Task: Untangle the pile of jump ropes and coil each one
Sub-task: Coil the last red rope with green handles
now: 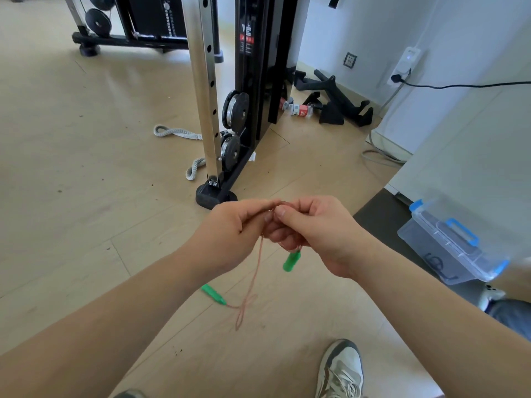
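Above pale wood floor (86, 168), fingers (283, 212) pinching thin cord (253, 280), green handles (291, 261)

Both hands meet above a wooden floor (86, 168), the left hand (232, 228) and right hand (316, 228) pinching a thin orange jump rope (255, 271). 1 green handle (291, 261) hangs under the right hand; the other green handle (212, 294) dangles lower beside a rope loop. A sneaker (340, 369) shows below, and a clear bin (448, 248) sits at right.

Soft, even daylight is filling the room, leaving the pale wooden floor (86, 168) bright and shadows faint. The white wall (373, 30) is washing out slightly. Wide-angle distortion is bending the steel upright (205, 90), and the green handle (291, 261) is smearing with motion blur.
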`<state>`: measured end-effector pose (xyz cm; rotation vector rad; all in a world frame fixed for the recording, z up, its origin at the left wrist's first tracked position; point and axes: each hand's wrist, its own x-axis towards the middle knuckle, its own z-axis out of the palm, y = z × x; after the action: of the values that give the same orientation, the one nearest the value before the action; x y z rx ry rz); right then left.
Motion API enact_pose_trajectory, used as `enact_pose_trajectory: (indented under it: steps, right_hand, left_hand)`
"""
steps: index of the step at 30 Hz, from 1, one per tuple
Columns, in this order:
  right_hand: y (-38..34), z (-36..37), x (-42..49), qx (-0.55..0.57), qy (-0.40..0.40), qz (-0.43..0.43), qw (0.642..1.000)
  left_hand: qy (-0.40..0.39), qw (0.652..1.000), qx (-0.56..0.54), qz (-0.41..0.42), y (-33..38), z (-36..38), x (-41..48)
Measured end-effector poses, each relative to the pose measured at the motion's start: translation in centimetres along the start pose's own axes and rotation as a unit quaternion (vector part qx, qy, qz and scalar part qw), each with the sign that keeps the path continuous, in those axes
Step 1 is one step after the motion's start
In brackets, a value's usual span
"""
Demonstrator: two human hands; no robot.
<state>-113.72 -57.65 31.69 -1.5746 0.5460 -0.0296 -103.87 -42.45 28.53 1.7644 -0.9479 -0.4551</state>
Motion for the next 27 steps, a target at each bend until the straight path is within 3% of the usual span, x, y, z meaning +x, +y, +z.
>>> enact_pose_trajectory:
  steps: [2,6,9,11,13,14,16,18,21,24,27]
  right_hand:
    - [-0.3,-0.2,0.0,-0.019,-0.005,-0.008,1.000]
    - [-1.0,-0.2,-0.2,-0.058,-0.056,0.017,0.997]
    - [-1.3,0.5,-0.3,0.034,-0.020,0.058,0.998]
    - [-1.7,0.8,-0.2,0.138,0.043,0.065,0.987]
    - [-1.9,0.4,0.0,0.173,0.112,0.041,0.978]
    - [-1.7,0.0,0.2,0.129,0.142,0.016,0.981]
    - [-1.0,-0.3,0.5,-0.051,0.178,-0.034,0.982]
    - [-0.3,-0.1,0.9,-0.184,0.173,-0.065,0.965]
    - [0.0,0.2,1.1,-0.271,0.131,-0.097,0.949]
    - [-0.5,0.3,0.4,-0.235,0.068,-0.081,0.966]
    - [-1.0,0.5,0.0,-0.195,0.009,-0.048,0.980]
  left_hand:
    - [-0.007,0.999,-0.021,-0.025,0.3,-0.4,0.3]
    - [0.008,0.999,0.046,-0.017,-0.2,-1.9,0.7]
    - [0.033,0.995,0.096,0.018,-0.5,-0.7,0.1]
    - [-0.015,0.985,0.169,-0.007,-0.8,1.0,-0.5]
    - [-0.125,0.961,0.239,-0.054,-1.3,2.6,-1.1]
    - [-0.175,0.950,0.254,-0.053,-1.2,3.2,-1.4]
    - [-0.200,0.949,0.245,-0.012,-0.4,3.8,-1.8]
    - [-0.172,0.959,0.222,0.038,0.8,3.3,-1.5]
    - [-0.114,0.982,0.141,0.057,1.7,1.5,-0.3]
    - [-0.032,0.985,0.142,0.096,1.3,-0.5,0.5]
    - [0.007,0.965,0.211,0.155,0.7,-1.4,0.6]
